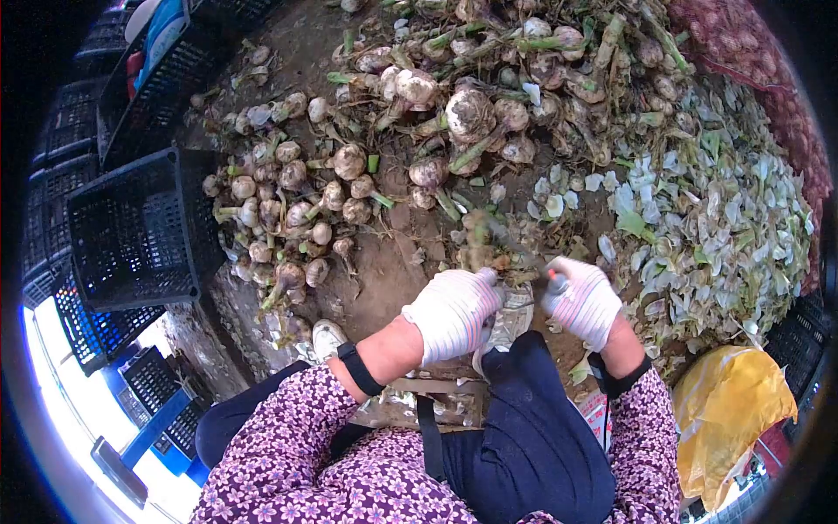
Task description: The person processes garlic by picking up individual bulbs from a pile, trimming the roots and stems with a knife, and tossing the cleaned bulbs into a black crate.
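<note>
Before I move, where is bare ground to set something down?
Brown ground between the left garlic cluster and the left hand looks mostly bare; so does ground between the upper crate and the big heap. Crowded: that heap and the peeled skins at right.

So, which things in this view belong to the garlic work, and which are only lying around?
Seem part of the work:
left hand, apparently holding a blurred garlic stalk
right hand, holding a blurred tool
garlic heap
loose skins

Probably just lying about:
yellow bag
black crate, possibly for later use
</note>
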A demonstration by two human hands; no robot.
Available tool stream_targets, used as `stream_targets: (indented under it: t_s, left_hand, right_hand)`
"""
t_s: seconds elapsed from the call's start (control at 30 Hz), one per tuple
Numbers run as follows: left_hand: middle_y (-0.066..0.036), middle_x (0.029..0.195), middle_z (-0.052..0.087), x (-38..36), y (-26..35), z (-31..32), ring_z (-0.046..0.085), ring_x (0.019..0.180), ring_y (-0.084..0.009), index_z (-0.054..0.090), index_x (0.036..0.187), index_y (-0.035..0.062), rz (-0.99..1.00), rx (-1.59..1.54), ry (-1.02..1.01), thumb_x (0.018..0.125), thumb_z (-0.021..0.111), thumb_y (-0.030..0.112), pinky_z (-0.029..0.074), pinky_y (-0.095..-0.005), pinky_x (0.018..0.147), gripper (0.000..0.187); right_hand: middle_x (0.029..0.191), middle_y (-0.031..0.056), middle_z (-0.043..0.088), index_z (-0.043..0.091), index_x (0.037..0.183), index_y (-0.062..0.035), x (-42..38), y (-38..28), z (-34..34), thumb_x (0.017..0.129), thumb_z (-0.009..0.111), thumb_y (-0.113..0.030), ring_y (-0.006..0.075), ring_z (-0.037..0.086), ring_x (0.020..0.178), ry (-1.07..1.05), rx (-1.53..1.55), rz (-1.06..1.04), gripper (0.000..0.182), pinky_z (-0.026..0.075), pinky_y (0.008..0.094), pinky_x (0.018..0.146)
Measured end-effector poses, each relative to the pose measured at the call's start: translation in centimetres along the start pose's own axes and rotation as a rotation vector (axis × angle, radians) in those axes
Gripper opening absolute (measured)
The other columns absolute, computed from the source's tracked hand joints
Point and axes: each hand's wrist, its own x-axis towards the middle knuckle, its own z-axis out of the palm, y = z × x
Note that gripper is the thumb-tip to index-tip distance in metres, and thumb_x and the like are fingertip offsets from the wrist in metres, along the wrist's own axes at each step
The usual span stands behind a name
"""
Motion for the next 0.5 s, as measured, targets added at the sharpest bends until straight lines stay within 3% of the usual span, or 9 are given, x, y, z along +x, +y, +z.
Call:
stream_targets:
  t_s: [0.03,0.17,0.2,0.23,0.3,0.33,0.4,0.47,0.5]
  left_hand:
    - [-0.015,0.08,0.064,0.3,0.4,-0.9,0.065,0.079,-0.0373,0.067,0.088,0.004,0.047,0.053,-0.091,0.069,0.069,0.021,0.052,-0.044,0.066,0.025]
    - [-0.017,0.086,0.063,0.8,0.4,-2.1,0.065,0.074,-0.0348,0.067,0.08,0.0065,0.116,0.231,-0.333,0.072,0.064,0.014,0.051,-0.0446,0.065,0.011]
    - [-0.016,0.089,0.066,-0.1,-0.6,-3.1,0.066,0.075,-0.0333,0.068,0.085,0.007,0.096,0.244,-0.206,0.072,0.063,0.013,0.051,-0.0437,0.065,0.015]
    - [-0.012,0.069,0.059,-1.6,-3.0,-3.8,0.064,0.065,-0.0319,0.063,0.072,0.0081,0.14,0.287,0.154,0.069,0.063,0.012,0.048,-0.0419,0.054,0.005]
    - [-0.011,0.079,0.062,-4.2,-7.1,-8.4,0.063,0.073,-0.034,0.066,0.09,0.0103,-0.192,0.526,0.509,0.061,0.069,0.011,0.049,-0.0462,0.066,0.03]
    - [-0.015,0.1,0.068,-6.1,-8.4,-10.9,0.066,0.08,-0.0355,0.067,0.107,0.0097,-0.476,0.468,0.446,0.06,0.075,0.01,0.051,-0.0456,0.072,0.048]
    - [-0.024,0.135,0.058,-7.4,-10.6,-12.7,0.067,0.102,-0.0362,0.061,0.13,0.0057,-1.005,0.436,0.362,0.071,0.083,0.027,0.05,-0.0451,0.096,0.066]
    - [-0.024,0.136,0.057,-7.3,-13.0,-9.1,0.064,0.11,-0.037,0.059,0.132,0.0029,-0.868,0.167,0.652,0.078,0.079,0.032,0.048,-0.0435,0.101,0.064]
    - [-0.024,0.137,0.056,-5.1,-11.8,-8.7,0.059,0.119,-0.0369,0.055,0.136,0.0011,-0.876,0.04,0.571,0.082,0.076,0.035,0.046,-0.0418,0.104,0.067]
  right_hand:
    - [0.072,0.0201,0.063,0.064,0.088,-0.0067,0.0,-1.1,-0.1,0.088,0.057,-0.027,0.0432,0.062,0.07,-0.085,-0.021,-0.009,0.021,0.051,0.0469,0.062]
    - [0.078,0.0223,0.065,0.065,0.092,-0.0052,1.0,-0.3,1.6,0.08,0.059,-0.024,0.0423,0.065,0.075,-0.242,0.089,0.034,0.023,0.053,0.0464,0.068]
    - [0.08,0.023,0.066,0.066,0.093,-0.0048,1.2,0.7,2.2,0.079,0.059,-0.025,0.0422,0.066,0.078,-0.279,0.212,0.084,0.025,0.054,0.0467,0.071]
    - [0.083,0.0233,0.067,0.066,0.096,-0.0047,1.8,0.7,1.8,0.078,0.062,-0.025,0.0421,0.067,0.081,-0.28,-0.001,0.228,0.028,0.054,0.047,0.074]
    - [0.085,0.0229,0.068,0.067,0.097,-0.0044,2.0,2.6,2.2,0.079,0.064,-0.027,0.0421,0.067,0.084,-0.213,-0.154,0.248,0.029,0.054,0.0471,0.075]
    - [0.085,0.0228,0.068,0.067,0.097,-0.0042,1.9,2.3,2.2,0.08,0.064,-0.028,0.0421,0.067,0.084,-0.196,-0.123,0.277,0.029,0.053,0.0471,0.076]
    - [0.085,0.0228,0.068,0.067,0.096,-0.0043,2.5,1.8,2.9,0.08,0.063,-0.028,0.0421,0.066,0.084,-0.156,-0.07,0.235,0.029,0.053,0.047,0.076]
    - [0.085,0.0227,0.068,0.067,0.096,-0.0043,4.1,0.9,3.2,0.081,0.063,-0.028,0.0421,0.066,0.084,-0.097,-0.029,0.183,0.028,0.053,0.0469,0.077]
    - [0.085,0.0227,0.068,0.067,0.096,-0.0045,4.7,0.1,3.5,0.081,0.063,-0.027,0.042,0.066,0.084,-0.073,-0.011,0.178,0.028,0.053,0.0467,0.076]
